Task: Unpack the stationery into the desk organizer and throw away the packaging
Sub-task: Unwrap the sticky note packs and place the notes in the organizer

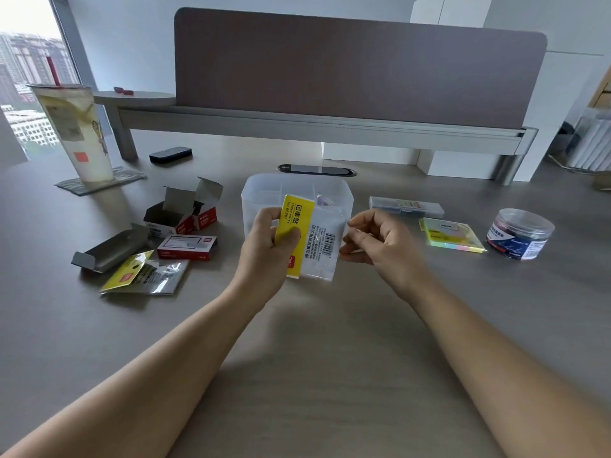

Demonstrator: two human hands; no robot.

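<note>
Head view: the left hand grips a clear plastic sticky-note wrapper with a yellow header card, thumb pressed on the yellow card, holding it above the pale wood-grain surface. The right hand pinches the wrapper's right edge with curled fingers. Just behind the wrapper stands a translucent white rectangular desk organizer with inner dividers; what lies inside it cannot be made out. To the left lie opened red-and-white cardboard staple boxes, a closed red-and-white staple box, a flattened grey carton and an empty clear packet with a yellow card. To the right are a clear slim plastic case, a pastel multicolour pad of sticky notes and a round clear plastic tub of dark clips. A tall paper drink cup stands far left on a grey coaster.
</note>
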